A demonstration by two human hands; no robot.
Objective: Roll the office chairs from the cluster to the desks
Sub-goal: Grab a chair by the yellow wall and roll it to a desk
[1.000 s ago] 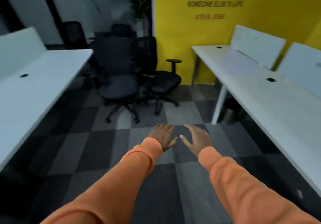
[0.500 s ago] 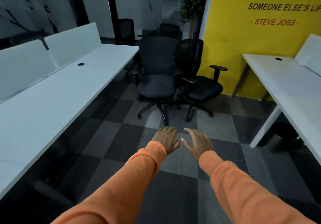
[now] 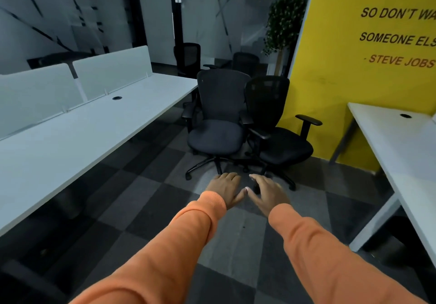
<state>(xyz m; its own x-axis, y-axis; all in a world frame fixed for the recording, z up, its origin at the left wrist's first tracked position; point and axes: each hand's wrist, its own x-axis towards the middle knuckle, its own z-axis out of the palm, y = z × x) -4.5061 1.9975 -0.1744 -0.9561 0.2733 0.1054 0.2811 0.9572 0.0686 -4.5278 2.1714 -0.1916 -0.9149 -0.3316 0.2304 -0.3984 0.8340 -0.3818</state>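
— Checkered grey carpet floor (image 3: 132,211), long white desks (image 3: 99,133) either side?
— Yes. Left hand (image 3: 225,189) and right hand (image 3: 267,191), fingers spread, hold nothing; black office chairs (image 3: 218,126) cluster just beyond the fingertips, by the yellow wall (image 3: 342,72).

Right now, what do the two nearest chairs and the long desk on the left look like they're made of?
The grey chair looks fabric-covered: matte, softly padded seat and back, with black bases likely plastic. The black chair has a see-through mesh back, a padded seat, and matte armrests, probably plastic. The left desk seems white laminate: flat, smooth, faintly glossy, with a round cable grommet. Neither the left hand nor the right hand touches anything.
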